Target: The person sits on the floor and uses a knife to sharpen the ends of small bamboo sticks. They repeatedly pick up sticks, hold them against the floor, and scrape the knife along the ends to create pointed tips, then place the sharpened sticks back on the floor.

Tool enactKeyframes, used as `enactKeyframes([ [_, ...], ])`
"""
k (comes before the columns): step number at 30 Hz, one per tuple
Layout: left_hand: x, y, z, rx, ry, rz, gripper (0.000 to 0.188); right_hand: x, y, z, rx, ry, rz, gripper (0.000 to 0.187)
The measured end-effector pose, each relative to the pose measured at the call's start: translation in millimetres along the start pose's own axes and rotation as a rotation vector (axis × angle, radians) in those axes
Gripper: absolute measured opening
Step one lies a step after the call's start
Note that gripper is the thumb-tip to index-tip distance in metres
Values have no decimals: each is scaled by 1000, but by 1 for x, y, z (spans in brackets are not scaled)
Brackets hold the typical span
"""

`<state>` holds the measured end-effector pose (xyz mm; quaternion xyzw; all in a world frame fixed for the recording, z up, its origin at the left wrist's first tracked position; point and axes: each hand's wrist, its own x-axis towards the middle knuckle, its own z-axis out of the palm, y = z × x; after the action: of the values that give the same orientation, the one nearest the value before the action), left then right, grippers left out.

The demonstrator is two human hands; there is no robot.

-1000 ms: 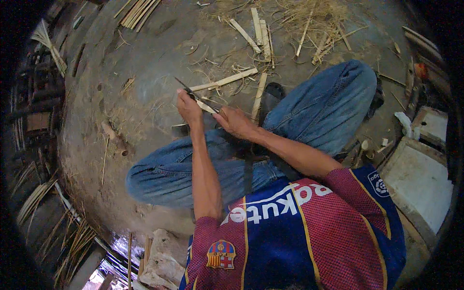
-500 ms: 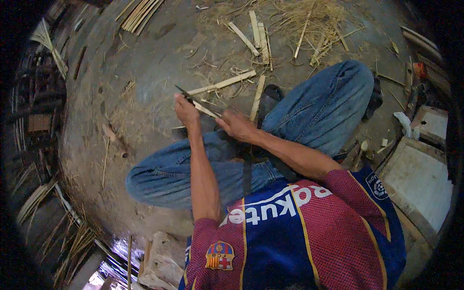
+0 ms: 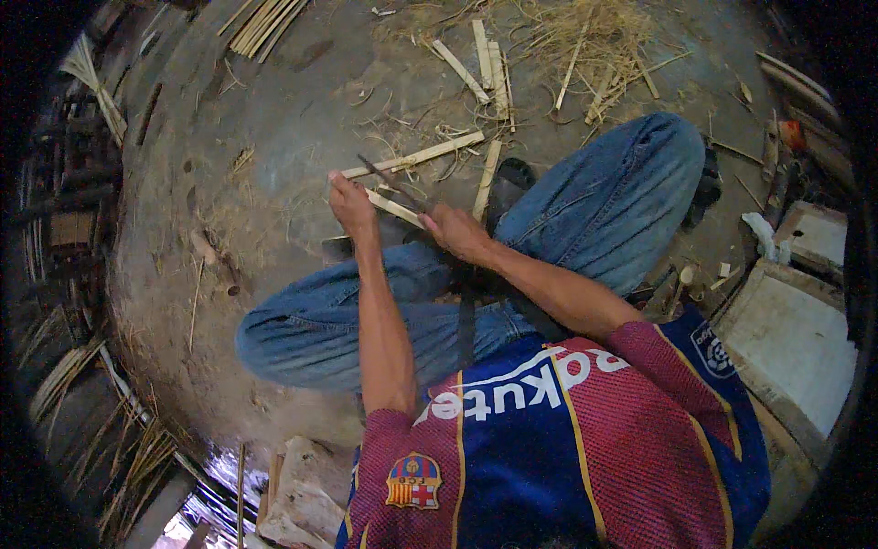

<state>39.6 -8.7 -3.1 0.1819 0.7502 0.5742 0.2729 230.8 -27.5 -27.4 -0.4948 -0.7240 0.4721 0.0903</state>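
Observation:
My left hand point(image 3: 353, 209) is closed around a pale split-bamboo strip point(image 3: 391, 207), which slants down to the right in front of my crossed legs. In my right hand point(image 3: 457, 232) is a dark-bladed knife point(image 3: 395, 183). Its blade points up and to the left, above the strip, with the tip out past the strip's upper edge. The strip's lower right end comes close to my right fingers; whether they touch it I cannot tell. Another bamboo strip point(image 3: 430, 155) lies on the floor just beyond my hands, and one more point(image 3: 487, 178) stretches beside my right hand.
Several short bamboo pieces point(image 3: 481, 55) and a heap of fine shavings point(image 3: 613, 41) lie on the floor ahead. A bundle of thin sticks point(image 3: 265, 27) is at the far left. Wooden frames with pale panels point(image 3: 786, 316) stand at my right, and woven racks point(image 3: 69, 197) at my left.
My right hand has drawn the knife back to the right, away from my left hand, and more of the blade shows. My left hand stays nearly still on the strip.

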Motion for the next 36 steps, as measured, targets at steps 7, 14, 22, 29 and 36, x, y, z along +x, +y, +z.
enactKeyframes([
  [7,0,1,-5,325,52,73,56,7,23,13,-18,-26,7,47],
  [14,-4,8,-16,780,14,281,50,-2,-5,-10,-41,-59,19,51],
  [22,-17,36,-13,722,-36,277,46,18,33,17,-30,21,228,59],
  [29,-3,29,-10,42,-221,-3,38,36,48,18,168,-60,243,63],
  [36,-12,48,-13,-144,-412,-59,26,41,21,-14,717,290,372,58],
])
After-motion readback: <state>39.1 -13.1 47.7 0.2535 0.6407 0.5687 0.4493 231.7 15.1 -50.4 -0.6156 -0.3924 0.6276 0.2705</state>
